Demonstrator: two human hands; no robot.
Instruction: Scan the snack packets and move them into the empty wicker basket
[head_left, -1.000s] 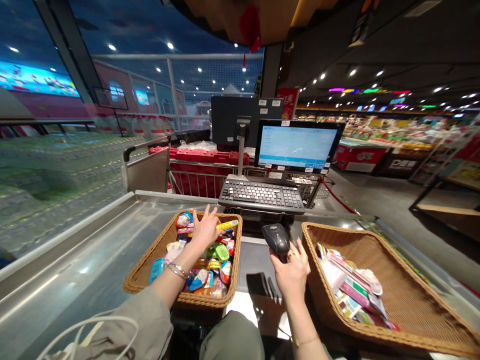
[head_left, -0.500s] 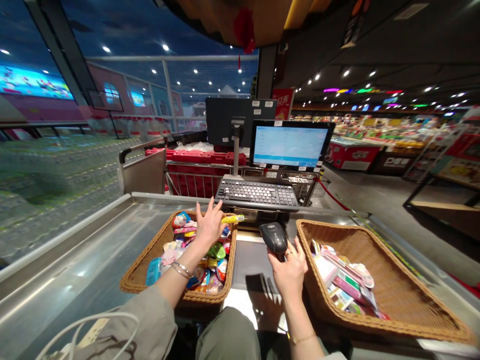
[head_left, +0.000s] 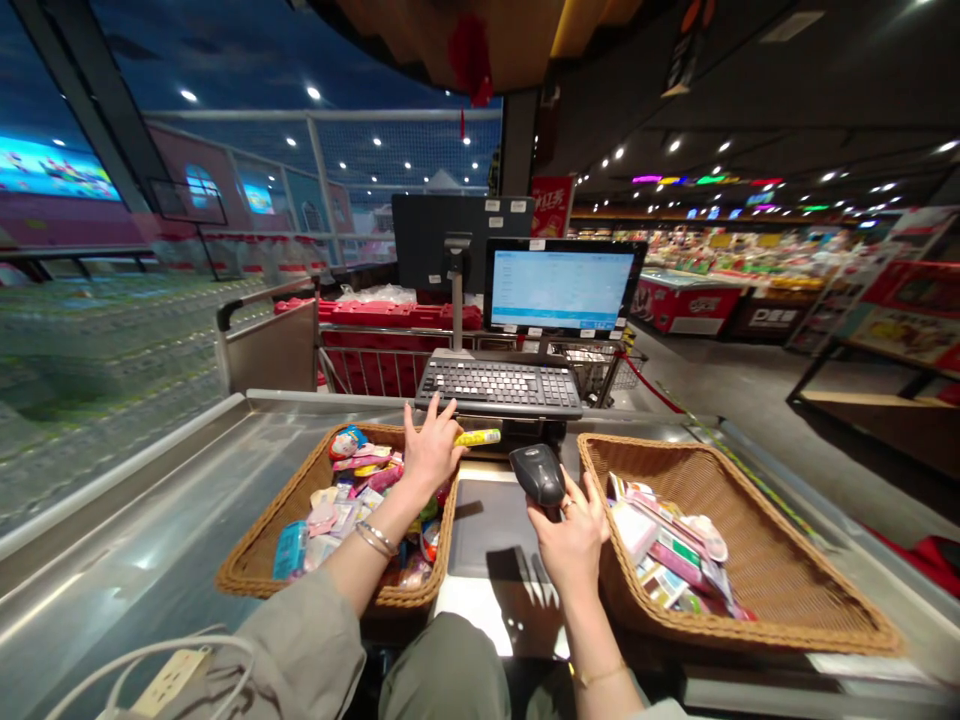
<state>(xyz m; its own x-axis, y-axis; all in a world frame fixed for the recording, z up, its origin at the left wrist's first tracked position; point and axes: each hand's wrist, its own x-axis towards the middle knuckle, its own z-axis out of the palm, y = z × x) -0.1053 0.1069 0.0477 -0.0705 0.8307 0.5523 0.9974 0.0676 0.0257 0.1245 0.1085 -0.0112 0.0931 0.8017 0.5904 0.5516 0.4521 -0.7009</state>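
Note:
Pinched in my left hand [head_left: 433,447] is a thin yellow tube-shaped package [head_left: 477,437], its far end pointing right with a barcode showing. That hand is over the right rim of the left wicker basket [head_left: 247,555], which holds many small colourful packets. My right hand [head_left: 571,530] grips a black handheld barcode scanner [head_left: 537,474], its head tilted toward the yellow package and apart from it. Most of the scanner's handle is hidden by my fingers. Close beside my right hand stands the right wicker basket [head_left: 810,560], with boxes and packets gathered at its left side.
Behind the baskets are a black keyboard [head_left: 499,386] and a lit monitor [head_left: 562,290]. A grey plate [head_left: 480,520] lies between the baskets on the metal counter [head_left: 172,500]. A white power strip with its cable [head_left: 174,680] is at lower left.
My left hand has moved right with the yellow package, closer to the scanner. The scanner stays in my right hand. The whole view has shifted slightly.

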